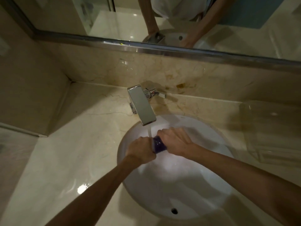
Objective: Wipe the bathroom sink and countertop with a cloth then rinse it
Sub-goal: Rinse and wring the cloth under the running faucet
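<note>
Over the white sink point(130, 190), under the running tap point(141, 105), both fists clamp the purple cloth point(158, 144): left hand point(140, 150) and right hand point(175, 142) at opposite ends, its length spanning left-right between them.

Steel-framed mirror point(114, 18) above marble backsplash point(203, 79)

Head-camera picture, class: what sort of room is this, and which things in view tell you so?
Most likely a bathroom: a white sink set in a marble countertop, a chrome tap running water, and a wall mirror above.
</note>
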Motion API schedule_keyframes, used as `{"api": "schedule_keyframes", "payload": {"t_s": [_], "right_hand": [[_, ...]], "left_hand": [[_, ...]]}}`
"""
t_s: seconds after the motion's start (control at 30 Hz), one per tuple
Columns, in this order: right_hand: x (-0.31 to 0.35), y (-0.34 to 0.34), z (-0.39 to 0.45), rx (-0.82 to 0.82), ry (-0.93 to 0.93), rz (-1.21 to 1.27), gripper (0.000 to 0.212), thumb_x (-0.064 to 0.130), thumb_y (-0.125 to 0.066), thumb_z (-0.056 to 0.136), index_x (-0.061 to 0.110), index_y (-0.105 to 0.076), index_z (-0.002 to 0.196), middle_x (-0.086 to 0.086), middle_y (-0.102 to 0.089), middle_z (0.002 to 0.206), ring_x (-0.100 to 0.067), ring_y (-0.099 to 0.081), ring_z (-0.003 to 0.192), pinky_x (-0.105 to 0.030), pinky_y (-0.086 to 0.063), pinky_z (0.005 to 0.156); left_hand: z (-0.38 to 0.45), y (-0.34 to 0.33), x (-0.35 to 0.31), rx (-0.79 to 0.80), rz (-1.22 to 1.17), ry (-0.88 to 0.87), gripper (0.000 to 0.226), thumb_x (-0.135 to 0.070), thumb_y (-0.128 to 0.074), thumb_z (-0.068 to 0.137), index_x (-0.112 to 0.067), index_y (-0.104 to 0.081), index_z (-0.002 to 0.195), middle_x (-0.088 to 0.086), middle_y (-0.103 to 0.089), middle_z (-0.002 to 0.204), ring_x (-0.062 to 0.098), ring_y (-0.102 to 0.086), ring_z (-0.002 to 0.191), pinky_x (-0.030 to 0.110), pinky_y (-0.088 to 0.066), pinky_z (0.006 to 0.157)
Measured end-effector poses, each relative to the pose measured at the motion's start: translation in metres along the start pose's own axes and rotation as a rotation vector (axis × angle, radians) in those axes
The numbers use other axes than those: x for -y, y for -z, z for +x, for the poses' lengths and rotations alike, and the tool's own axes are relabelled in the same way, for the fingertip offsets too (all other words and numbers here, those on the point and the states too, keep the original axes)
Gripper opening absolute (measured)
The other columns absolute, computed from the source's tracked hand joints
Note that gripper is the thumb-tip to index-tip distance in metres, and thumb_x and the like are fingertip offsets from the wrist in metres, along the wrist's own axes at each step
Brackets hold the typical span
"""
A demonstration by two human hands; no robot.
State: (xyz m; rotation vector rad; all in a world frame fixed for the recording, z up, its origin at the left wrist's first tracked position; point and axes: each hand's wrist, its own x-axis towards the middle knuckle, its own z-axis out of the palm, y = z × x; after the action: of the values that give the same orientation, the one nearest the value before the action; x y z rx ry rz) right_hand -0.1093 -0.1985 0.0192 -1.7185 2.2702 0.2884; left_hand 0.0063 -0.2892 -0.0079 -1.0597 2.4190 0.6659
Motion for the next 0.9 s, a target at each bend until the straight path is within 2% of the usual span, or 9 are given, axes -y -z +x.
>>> {"api": "schedule_keyframes", "payload": {"t_s": [0.07,0.17,0.23,0.33,0.47,0.57,0.63,0.8,0.9], "right_hand": [[0.002,-0.001,0.005,-0.022,0.124,-0.098,0.037,0.022,-0.072,0.086,0.016,-0.056,0.119,-0.005,-0.066,0.107,-0.023,-0.061,0.088,-0.033,-0.042,0.063],[0.006,-0.003,0.012,-0.035,0.263,-0.185,0.029,0.023,-0.069,0.089,0.014,-0.058,0.115,-0.006,-0.067,0.103,-0.024,-0.060,0.088,-0.033,-0.038,0.060],[0.009,-0.005,0.016,-0.047,0.323,-0.213,0.025,0.022,-0.068,0.088,0.015,-0.059,0.111,-0.004,-0.068,0.099,-0.024,-0.061,0.088,-0.033,-0.037,0.059],[0.009,0.004,0.029,0.099,0.265,-0.093,0.029,0.022,-0.073,0.081,0.020,-0.058,0.106,-0.001,-0.067,0.095,-0.022,-0.064,0.089,-0.033,-0.041,0.064],[0.004,0.019,0.061,0.356,0.157,0.007,0.027,0.030,-0.072,0.087,0.020,-0.054,0.104,0.001,-0.056,0.099,-0.018,-0.052,0.102,-0.041,-0.035,0.101],[-0.003,0.037,0.071,0.472,0.084,0.127,0.043,0.023,-0.063,0.097,0.012,-0.055,0.137,-0.010,-0.056,0.138,-0.029,-0.047,0.134,-0.037,-0.035,0.103],[-0.004,0.044,0.079,0.470,0.075,0.157,0.052,0.020,-0.064,0.096,0.010,-0.048,0.144,-0.011,-0.049,0.148,-0.031,-0.044,0.138,-0.038,-0.036,0.109],[0.013,0.032,0.079,0.700,-0.065,0.403,0.045,0.033,-0.078,0.086,0.014,-0.059,0.122,-0.003,-0.059,0.116,-0.021,-0.054,0.104,-0.033,-0.045,0.102],[0.011,0.035,0.071,0.608,-0.051,0.604,0.057,0.028,-0.087,0.076,0.024,-0.050,0.119,0.008,-0.051,0.097,-0.012,-0.049,0.096,-0.023,-0.044,0.093]], "left_hand": [[-0.010,-0.004,0.011,0.111,-0.299,0.243,0.020,-0.013,-0.061,0.092,-0.011,-0.067,0.110,0.008,-0.069,0.092,0.021,-0.069,0.083,0.034,-0.058,0.077],[-0.016,-0.012,0.016,0.380,-0.551,0.146,0.009,-0.004,-0.064,0.078,-0.012,-0.062,0.075,0.005,-0.059,0.059,0.017,-0.055,0.046,0.033,-0.048,0.049],[-0.027,-0.008,0.032,0.495,-0.679,0.126,0.012,-0.002,-0.065,0.072,-0.010,-0.058,0.067,0.003,-0.053,0.049,0.016,-0.048,0.039,0.028,-0.041,0.050],[-0.017,0.001,0.034,0.520,-0.655,0.152,0.014,-0.007,-0.074,0.072,-0.009,-0.063,0.065,0.002,-0.059,0.050,0.017,-0.055,0.042,0.028,-0.048,0.054],[-0.001,0.017,0.038,0.381,-0.506,0.155,0.016,-0.018,-0.082,0.071,-0.008,-0.071,0.075,0.005,-0.069,0.062,0.020,-0.067,0.057,0.026,-0.055,0.060],[-0.006,0.027,0.040,0.231,-0.228,0.113,0.036,-0.033,-0.082,0.069,-0.015,-0.069,0.097,0.001,-0.070,0.089,0.018,-0.066,0.082,0.026,-0.052,0.075],[-0.014,0.033,0.044,0.041,-0.001,0.098,0.040,-0.038,-0.078,0.071,-0.020,-0.066,0.104,0.001,-0.070,0.095,0.020,-0.067,0.087,0.029,-0.055,0.079],[-0.017,0.040,0.061,-0.121,0.155,0.022,0.057,-0.044,-0.075,0.070,-0.024,-0.062,0.122,0.001,-0.072,0.092,0.022,-0.069,0.078,0.029,-0.055,0.069],[-0.014,0.043,0.066,-0.090,0.147,0.014,0.067,-0.054,-0.079,0.065,-0.027,-0.061,0.124,0.000,-0.074,0.095,0.022,-0.071,0.083,0.031,-0.059,0.075]]}}
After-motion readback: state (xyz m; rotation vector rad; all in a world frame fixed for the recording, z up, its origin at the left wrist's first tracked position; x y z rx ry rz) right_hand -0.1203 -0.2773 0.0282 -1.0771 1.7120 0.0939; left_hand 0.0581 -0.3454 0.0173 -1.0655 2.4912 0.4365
